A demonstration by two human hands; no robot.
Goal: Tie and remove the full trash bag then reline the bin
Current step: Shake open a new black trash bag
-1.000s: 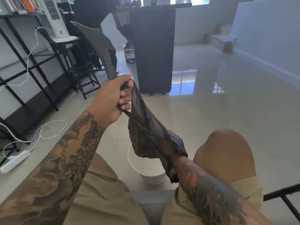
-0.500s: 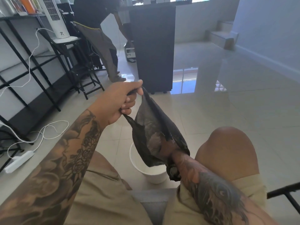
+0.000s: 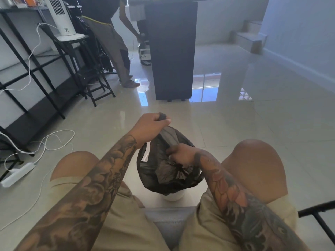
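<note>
A thin black trash bag (image 3: pixel 163 171) hangs opened out between my knees, just above a small white bin (image 3: pixel 173 196) on the floor. The bag hides most of the bin; only its lower front shows. My left hand (image 3: pixel 150 126) grips the bag's rim at the far side, a bunch of film poking out above the fist. My right hand (image 3: pixel 179 153) pinches the near side of the rim, its fingers curled into the film. The bag's gathered bottom seam shows through the film below my right hand.
A black cabinet (image 3: pixel 171 49) stands ahead on the glossy tiled floor. A person (image 3: pixel 110 33) stands beside it. Black stools and a shelf frame (image 3: pixel 30 57) line the left, with a white fan (image 3: pixel 62 17), white cables and a power strip (image 3: pixel 17 173) on the floor.
Both hands came down toward the bin. My right hand drew out of the bag and now pinches its rim. The bag went from stretched long to spread open.
</note>
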